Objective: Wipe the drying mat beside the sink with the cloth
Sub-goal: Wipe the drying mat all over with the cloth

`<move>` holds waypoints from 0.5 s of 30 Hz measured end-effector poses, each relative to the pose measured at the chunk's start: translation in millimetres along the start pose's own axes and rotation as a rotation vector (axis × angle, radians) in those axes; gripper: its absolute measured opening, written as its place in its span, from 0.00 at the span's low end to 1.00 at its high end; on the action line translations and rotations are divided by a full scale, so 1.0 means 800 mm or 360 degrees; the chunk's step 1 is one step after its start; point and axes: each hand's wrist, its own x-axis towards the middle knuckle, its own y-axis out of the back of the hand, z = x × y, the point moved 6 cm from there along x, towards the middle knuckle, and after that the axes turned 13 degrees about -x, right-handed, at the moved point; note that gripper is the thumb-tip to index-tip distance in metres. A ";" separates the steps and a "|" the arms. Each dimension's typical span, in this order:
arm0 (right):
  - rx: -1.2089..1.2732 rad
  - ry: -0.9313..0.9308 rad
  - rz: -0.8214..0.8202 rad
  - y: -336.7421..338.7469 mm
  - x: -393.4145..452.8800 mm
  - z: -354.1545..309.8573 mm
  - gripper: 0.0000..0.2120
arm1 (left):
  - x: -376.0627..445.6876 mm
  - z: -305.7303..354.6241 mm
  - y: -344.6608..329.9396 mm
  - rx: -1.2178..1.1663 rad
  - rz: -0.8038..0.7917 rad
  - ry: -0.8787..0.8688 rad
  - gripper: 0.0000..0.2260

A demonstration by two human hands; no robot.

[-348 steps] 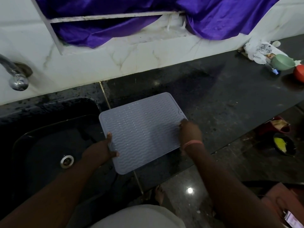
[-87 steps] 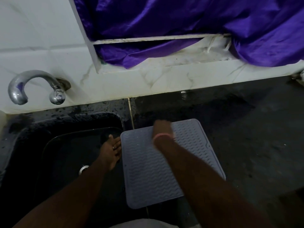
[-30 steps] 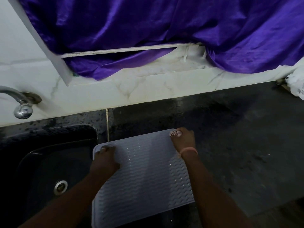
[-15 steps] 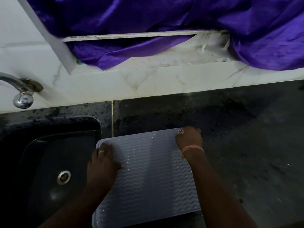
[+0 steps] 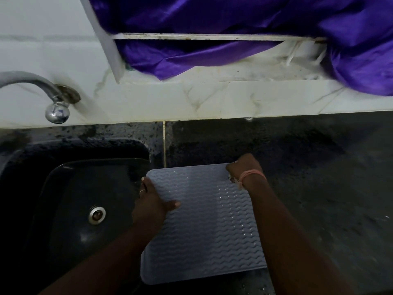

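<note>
A grey ribbed drying mat (image 5: 208, 226) lies on the dark counter just right of the black sink (image 5: 70, 209). My left hand (image 5: 152, 204) grips the mat's left edge, thumb on top and fingers under it. My right hand (image 5: 244, 169) sits at the mat's far right corner, fingers curled over the edge; a bit of whitish cloth (image 5: 232, 179) shows under the palm by the pink wristband.
A chrome tap (image 5: 53, 103) sticks out of the white tiled wall above the sink. A purple curtain (image 5: 234, 28) hangs over the window ledge behind. The dark stone counter (image 5: 319, 177) stretches to the right of the mat.
My left hand slid from resting on the mat to gripping its left edge. The right hand stays at the far right corner. The view shifted to the left.
</note>
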 end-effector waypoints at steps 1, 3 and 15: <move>0.0000 0.0004 -0.0022 -0.004 -0.002 -0.008 0.10 | 0.001 0.000 0.000 -0.0071 -0.0005 0.0035 0.66; 0.0003 0.0016 -0.0088 -0.016 -0.006 -0.026 0.11 | 0.003 -0.004 0.003 -0.0235 0.0020 0.0126 0.71; 0.0055 0.0207 -0.0305 -0.087 -0.044 -0.140 0.13 | 0.009 -0.004 0.008 -0.0630 -0.0183 0.0154 0.61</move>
